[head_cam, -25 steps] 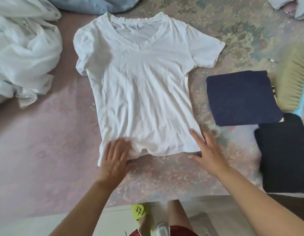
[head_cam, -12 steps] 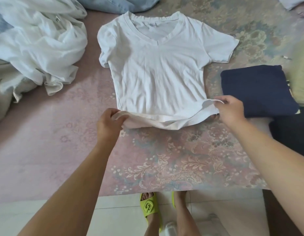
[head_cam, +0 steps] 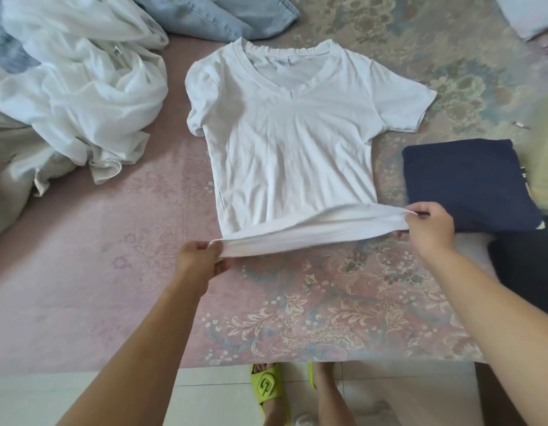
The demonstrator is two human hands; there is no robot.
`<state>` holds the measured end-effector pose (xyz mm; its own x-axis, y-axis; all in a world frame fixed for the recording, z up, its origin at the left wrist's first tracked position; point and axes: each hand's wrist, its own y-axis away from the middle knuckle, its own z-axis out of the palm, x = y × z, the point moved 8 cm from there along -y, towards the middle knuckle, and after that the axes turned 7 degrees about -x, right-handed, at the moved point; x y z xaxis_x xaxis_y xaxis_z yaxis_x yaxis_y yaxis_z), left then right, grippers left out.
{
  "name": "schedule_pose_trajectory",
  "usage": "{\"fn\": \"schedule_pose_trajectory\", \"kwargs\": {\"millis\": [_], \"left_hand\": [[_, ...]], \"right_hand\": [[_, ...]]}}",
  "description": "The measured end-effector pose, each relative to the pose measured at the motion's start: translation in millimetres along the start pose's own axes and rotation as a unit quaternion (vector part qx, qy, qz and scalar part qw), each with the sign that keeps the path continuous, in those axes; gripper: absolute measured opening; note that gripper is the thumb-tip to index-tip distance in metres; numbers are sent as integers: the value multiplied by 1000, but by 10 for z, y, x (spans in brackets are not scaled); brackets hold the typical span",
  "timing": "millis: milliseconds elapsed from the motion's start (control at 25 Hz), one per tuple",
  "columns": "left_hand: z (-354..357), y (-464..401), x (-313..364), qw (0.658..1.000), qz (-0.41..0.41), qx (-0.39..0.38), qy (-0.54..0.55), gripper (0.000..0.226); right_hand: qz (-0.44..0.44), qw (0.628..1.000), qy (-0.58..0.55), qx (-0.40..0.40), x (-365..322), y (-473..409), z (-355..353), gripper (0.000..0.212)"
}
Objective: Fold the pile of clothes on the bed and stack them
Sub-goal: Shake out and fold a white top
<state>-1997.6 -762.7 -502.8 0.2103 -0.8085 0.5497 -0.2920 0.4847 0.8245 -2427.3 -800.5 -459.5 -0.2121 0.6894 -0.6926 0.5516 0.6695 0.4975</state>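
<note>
T-shirt [head_cam: 292,149] lengthwise, collar pointing away

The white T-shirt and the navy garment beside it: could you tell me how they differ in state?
The white T-shirt lies spread open, unfolded; the navy garment is folded into a compact rectangle. The T-shirt's hem is lifted, pinched by the left hand and right hand; the navy garment lies untouched. Both rest on the bed.

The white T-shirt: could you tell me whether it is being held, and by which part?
Yes: the left hand and right hand pinch the white T-shirt at its bottom hem corners.
</note>
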Motion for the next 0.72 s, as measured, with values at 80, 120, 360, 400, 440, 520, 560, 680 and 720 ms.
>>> {"fn": "schedule_pose_trajectory", "kwargs": {"millis": [80, 120, 360, 400, 440, 520, 560, 680, 720], "left_hand": [[-180, 191, 157, 990, 106, 75, -55, 4], [-233, 301, 210, 977, 156, 107, -99, 8], [-158, 440, -372, 892, 261, 53, -364, 27], [-177, 432, -419, 886, 272, 50, -372, 27], [-192, 445, -408, 879, 286, 52, -378, 26], [-257, 467, -364, 869, 306, 61, -384, 23], [-310, 464, -356, 866, 312, 65, -386, 21], [-426, 420, -458, 835, 322, 42, -444, 26], [-434, 394, -497, 814, 328, 37, -477, 28]], "right_hand": [[-20, 999, -28, -4, 59, 165, -97, 15], [-32, 999, -30, -2, 106, 258, -159, 16], [-48, 989, 127, -58, 677, 399, -274, 15], [-55, 985, 144, -76, 711, 389, -249, 15], [-69, 981, 160, -88, 714, 380, -230, 16], [-97, 974, 183, -93, 664, 390, -253, 18], [-108, 972, 188, -96, 650, 401, -277, 19], [-104, 957, 234, -132, 785, 448, -334, 19], [-107, 944, 274, -147, 862, 478, -340, 23]]}}
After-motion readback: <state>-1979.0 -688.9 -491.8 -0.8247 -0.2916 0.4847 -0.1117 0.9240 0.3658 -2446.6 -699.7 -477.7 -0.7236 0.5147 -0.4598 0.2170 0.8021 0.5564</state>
